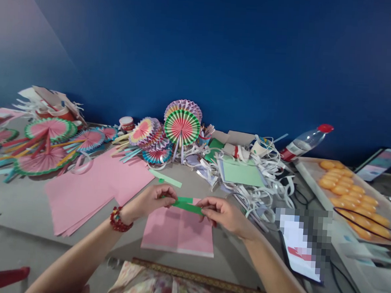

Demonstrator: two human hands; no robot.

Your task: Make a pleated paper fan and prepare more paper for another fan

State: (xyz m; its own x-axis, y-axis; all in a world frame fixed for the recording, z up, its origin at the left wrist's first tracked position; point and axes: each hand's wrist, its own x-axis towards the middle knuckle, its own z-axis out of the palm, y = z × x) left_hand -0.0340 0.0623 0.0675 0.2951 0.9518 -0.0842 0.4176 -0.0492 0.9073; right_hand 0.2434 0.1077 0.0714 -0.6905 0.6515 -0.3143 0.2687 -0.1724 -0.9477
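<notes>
Between my two hands a green paper strip (189, 206) is stretched out, one end in each. My left hand (155, 201) is closed in a pinch on its left end; a red bead bracelet (121, 219) circles that wrist. Thumb and fingers of my right hand (223, 212) pinch the strip's right end. Beneath lies a folded pink paper sheet (177, 234), partly covered by the hands and strip. A second green piece shows just behind the held strip. Beyond my hands, a pale green strip (167, 178) rests on the table.
Large pink sheets (83, 192) lie to the left. Folded paper fans (182, 127) stand or lie along the back. White paper scraps (261, 197) tangle around light green paper (243, 172). Rightward are a phone (300, 250), a leaning bottle (303, 144) and a tray (315, 182) of yellow rounded items.
</notes>
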